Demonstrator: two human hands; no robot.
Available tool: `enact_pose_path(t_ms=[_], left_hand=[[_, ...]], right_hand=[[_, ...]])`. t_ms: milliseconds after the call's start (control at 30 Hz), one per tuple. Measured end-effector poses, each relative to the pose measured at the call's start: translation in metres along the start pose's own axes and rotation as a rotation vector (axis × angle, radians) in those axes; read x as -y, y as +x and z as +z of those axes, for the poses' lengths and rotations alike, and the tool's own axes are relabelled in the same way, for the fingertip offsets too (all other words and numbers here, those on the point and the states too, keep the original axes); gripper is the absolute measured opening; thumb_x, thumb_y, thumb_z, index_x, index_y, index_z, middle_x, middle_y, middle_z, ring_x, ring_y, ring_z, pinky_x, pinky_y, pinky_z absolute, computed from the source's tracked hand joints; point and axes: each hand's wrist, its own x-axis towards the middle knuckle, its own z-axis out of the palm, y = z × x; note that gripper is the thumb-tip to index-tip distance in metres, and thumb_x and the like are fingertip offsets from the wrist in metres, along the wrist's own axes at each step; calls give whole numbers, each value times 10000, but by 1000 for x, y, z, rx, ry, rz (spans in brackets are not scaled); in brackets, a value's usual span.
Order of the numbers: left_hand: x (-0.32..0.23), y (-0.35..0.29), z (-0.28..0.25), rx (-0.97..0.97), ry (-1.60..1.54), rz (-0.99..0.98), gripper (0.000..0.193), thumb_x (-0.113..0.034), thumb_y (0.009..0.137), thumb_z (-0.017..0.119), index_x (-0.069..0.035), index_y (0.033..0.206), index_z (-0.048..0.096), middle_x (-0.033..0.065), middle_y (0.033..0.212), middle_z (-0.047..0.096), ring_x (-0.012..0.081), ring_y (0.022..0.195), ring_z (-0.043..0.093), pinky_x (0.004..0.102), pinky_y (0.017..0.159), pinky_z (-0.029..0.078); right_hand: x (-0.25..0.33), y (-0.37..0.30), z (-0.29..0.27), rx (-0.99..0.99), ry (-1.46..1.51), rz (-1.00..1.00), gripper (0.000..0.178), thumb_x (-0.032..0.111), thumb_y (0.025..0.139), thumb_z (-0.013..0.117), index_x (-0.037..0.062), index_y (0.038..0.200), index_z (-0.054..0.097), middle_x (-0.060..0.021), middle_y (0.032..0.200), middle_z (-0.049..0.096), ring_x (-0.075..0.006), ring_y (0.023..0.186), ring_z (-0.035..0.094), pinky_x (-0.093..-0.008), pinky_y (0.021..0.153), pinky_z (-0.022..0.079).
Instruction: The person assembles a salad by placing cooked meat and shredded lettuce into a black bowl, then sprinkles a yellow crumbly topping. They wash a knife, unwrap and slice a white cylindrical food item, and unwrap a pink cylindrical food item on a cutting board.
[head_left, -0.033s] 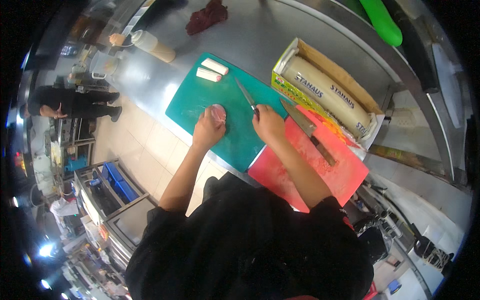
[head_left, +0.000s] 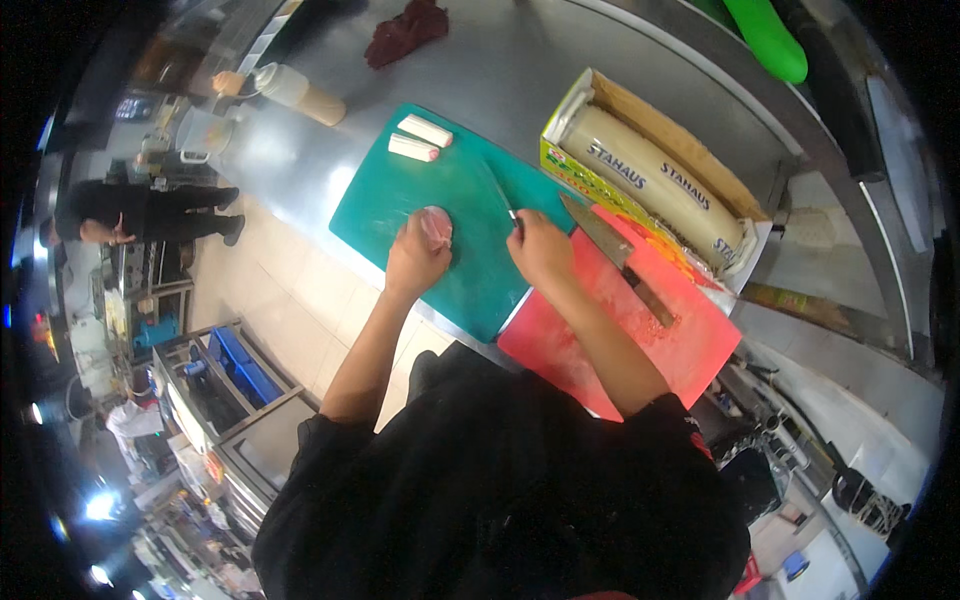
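My left hand (head_left: 418,258) is closed around a rounded, pinkish piece (head_left: 436,228) with a shiny, film-like surface, at the near-left part of the green cutting board (head_left: 450,290). I cannot make out its kind. In my right hand (head_left: 542,248) is the handle of a small knife (head_left: 505,196), over the board's right side. Its blade points away from me, apart from the piece. Two short white sticks with pinkish-red ends, a far stick (head_left: 425,131) and a nearer stick (head_left: 411,149), lie side by side on the board's far end.
A larger knife (head_left: 598,232) lies on the red cutting board (head_left: 690,350) to the right. Behind it, an open box holds a big film roll (head_left: 640,165). Farther off are a squeeze bottle (head_left: 300,93) and a dark red cloth (head_left: 405,35). Another person (head_left: 110,212) stands far left.
The small knife's blade has swung slightly, its tip now a little farther right. My left hand still holds the piece in the same place.
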Motion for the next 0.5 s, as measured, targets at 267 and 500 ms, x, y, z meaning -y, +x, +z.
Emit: enact_pose_path(t_ms=[267, 500], left_hand=[[-29, -2, 11, 491, -358, 60, 665, -198, 802, 823, -9, 1354, 503, 229, 1188, 653, 387, 1005, 691, 465, 808, 576], [-35, -2, 20, 306, 105, 695, 728, -417, 985, 620, 12, 1524, 384, 279, 1536, 417, 465, 1454, 368, 603, 1157, 295]], right_hand=[[4, -128, -3, -231, 575, 311, 242, 99, 1020, 600, -1, 1239, 575, -159, 969, 660, -245, 856, 655, -395, 767, 516], [72, -194, 55, -421, 713, 429, 589, 42, 1006, 562, -21, 1557, 364, -332, 1133, 638, -528, 1027, 626, -507, 927, 507]])
